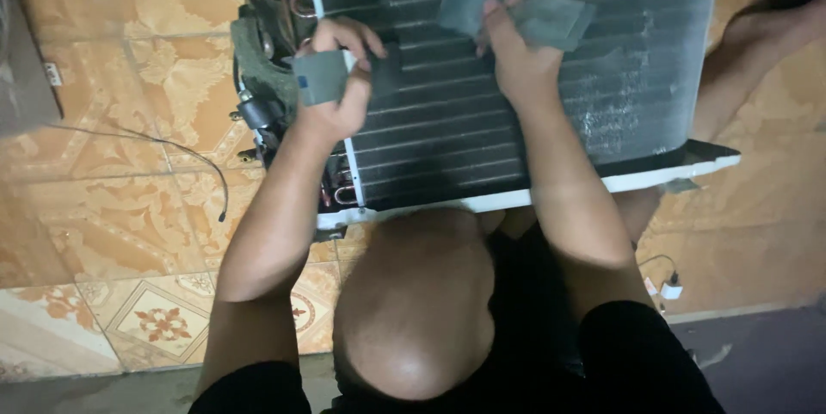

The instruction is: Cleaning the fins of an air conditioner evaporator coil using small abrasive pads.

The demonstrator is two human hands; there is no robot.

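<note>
A dark finned coil unit with a white base edge lies in front of me on the floor. My left hand is closed around a small grey-green pad near the unit's left end, beside copper tube bends. Further right, my right hand grips a larger grey cloth piece and presses it against the fins. Both forearms reach up from the bottom of the view.
Orange patterned floor tiles surround the unit. A thin black cable lies on the floor at left. A white plug with cord sits at lower right. A bare leg shows at the upper right.
</note>
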